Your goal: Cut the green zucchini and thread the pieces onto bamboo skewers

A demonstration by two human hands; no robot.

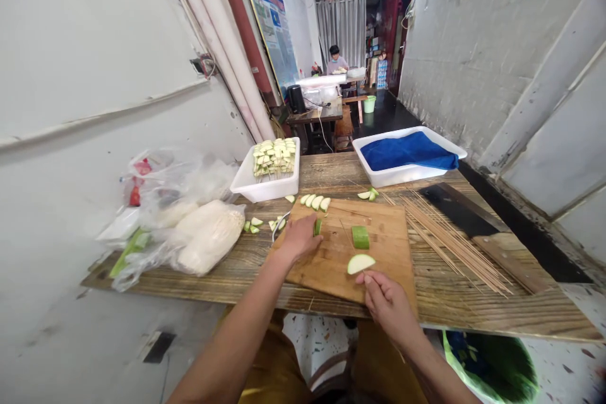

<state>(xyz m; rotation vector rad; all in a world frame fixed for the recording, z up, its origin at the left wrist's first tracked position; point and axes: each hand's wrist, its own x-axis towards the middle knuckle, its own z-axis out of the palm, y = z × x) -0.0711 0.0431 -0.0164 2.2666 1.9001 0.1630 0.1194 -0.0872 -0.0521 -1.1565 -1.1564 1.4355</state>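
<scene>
My right hand (386, 303) pinches a thin bamboo skewer just below a half-round zucchini slice (361, 264), whose pale cut face points up. The slice sits at the skewer's end over the near part of the wooden cutting board (303, 271). At the board's left side, my left hand (300, 237) has its fingers closed around a green-skinned zucchini piece (317, 226), partly hidden by the fingers. Another zucchini chunk (360, 237) rests skin-up on the board between the hands. A row of several zucchini slices (315, 202) lies along the far left edge.
Left stands a white tray of skewered slices (237, 184), beside plastic bags (208, 237). A white tray (402, 178) holding blue cloth is at the back right. Loose skewers (449, 240) and a cleaver (461, 211) lie right. Farther back, a person (336, 63) sits at a table.
</scene>
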